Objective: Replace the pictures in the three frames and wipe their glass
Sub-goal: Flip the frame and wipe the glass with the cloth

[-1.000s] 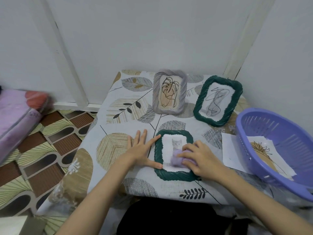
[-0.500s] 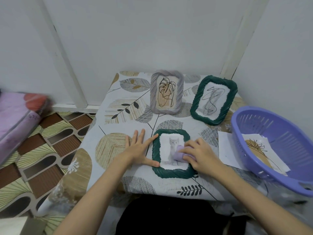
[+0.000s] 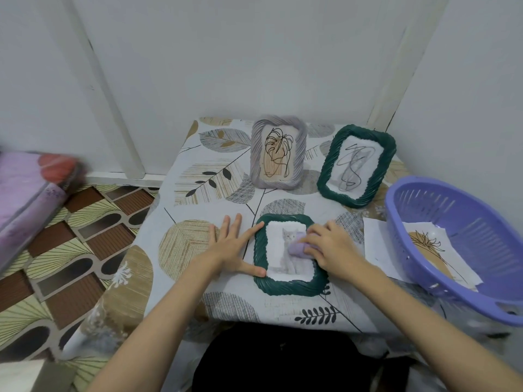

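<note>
A right hand (image 3: 332,250) curls around a small lilac cloth (image 3: 297,248), pressing it onto the glass of a dark green braided rectangular frame (image 3: 288,285) lying flat with a grey kitten picture beneath the grip. The left hand (image 3: 230,244), fingers straight, braces the frame's left edge on the leaf-print tablecloth (image 3: 195,176).

My right grip (image 3: 334,250) presses a lilac cloth (image 3: 297,248) on the green cat-picture frame (image 3: 288,287) lying on the table (image 3: 198,210); my left grip (image 3: 233,248) lies flat, steadying its edge.
</note>
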`<state>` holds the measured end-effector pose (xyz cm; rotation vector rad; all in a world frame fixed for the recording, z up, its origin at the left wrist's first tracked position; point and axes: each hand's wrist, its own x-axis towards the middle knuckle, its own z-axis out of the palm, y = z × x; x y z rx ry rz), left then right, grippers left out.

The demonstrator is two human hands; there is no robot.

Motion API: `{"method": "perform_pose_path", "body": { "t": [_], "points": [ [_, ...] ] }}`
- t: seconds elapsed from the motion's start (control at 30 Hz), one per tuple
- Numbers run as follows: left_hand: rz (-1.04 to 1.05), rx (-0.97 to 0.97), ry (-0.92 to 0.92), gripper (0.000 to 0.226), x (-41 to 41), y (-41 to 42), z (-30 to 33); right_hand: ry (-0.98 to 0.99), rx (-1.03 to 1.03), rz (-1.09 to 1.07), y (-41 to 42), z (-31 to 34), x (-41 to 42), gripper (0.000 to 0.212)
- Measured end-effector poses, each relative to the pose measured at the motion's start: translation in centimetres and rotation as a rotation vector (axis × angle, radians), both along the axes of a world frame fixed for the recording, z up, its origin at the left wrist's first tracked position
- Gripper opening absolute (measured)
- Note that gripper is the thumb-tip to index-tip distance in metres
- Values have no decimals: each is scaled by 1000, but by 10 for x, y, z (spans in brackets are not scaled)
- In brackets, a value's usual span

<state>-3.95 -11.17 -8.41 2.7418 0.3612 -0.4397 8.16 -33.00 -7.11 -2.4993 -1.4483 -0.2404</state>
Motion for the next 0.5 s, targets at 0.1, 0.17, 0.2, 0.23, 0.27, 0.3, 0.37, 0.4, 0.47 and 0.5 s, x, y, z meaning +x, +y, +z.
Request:
{"method": "perform_pose_path", "body": {
  "t": [0.1, 0.17, 0.2, 0.23, 0.27, 0.3, 0.37, 0.4, 0.47, 0.5],
  "points": [
    [8, 2, -7, 113, 0, 0, 0, 105, -54, -119, 36, 1, -2, 32],
    [8, 6, -4, 113, 0, -1, 1, 116, -39, -69, 41, -4, -19, 41],
    [7, 7, -2, 113, 1, -1, 1, 109, -13, -18, 36, -8, -29, 46],
    [5, 9, -1, 113, 1, -1, 1, 93, 22, 34, 26, -12, -37, 47],
    [4, 10, -1, 113, 1, -1, 0, 62, 45, 71, 14, -15, -43, 43],
    [4, 10, -2, 113, 1, -1, 0, 9, 62, 89, 1, -19, -43, 38],
    [2, 11, -5, 113, 1, 0, -1, -60, 72, 46, -13, -16, -37, 34],
    [0, 13, -5, 113, 1, 0, -1, -87, 68, 1, -14, -14, -31, 34],
    [-4, 11, -4, 113, 1, 0, -1, -126, 62, -108, -3, -11, -18, 29],
    [-4, 5, -3, 113, 1, 0, -1, -95, 45, -162, 9, -9, -13, 24]
  ]
}}
